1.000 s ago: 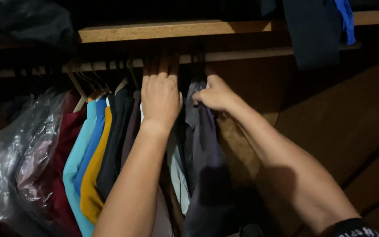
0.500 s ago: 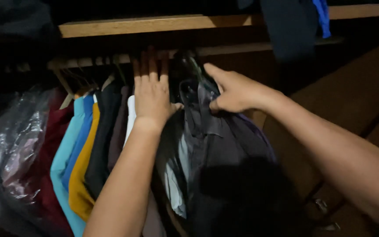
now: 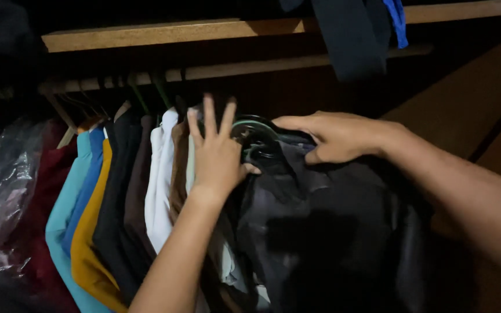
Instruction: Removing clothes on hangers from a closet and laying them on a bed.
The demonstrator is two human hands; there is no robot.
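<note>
My right hand (image 3: 337, 136) grips the shoulder of a dark grey shirt (image 3: 326, 232) on a black hanger (image 3: 256, 136), lifted off the wooden rail (image 3: 244, 68) and turned flat toward me. My left hand (image 3: 215, 153) stands with fingers spread, its palm against the hanging clothes to the left and its thumb touching the hanger's neck. The clothes it presses on are a white garment (image 3: 160, 174) and a brown one (image 3: 178, 162).
More garments hang left along the rail: black (image 3: 117, 197), orange (image 3: 88, 232), blue, teal (image 3: 62, 203), dark red, and one in clear plastic (image 3: 1, 197). A wooden shelf (image 3: 163, 33) runs above. A dark cloth (image 3: 349, 35) with a blue piece hangs at upper right.
My right hand has pulled the dark grey shirt and its hanger down off the rail and swung it open toward me. My left hand slid lower and spread its fingers.
</note>
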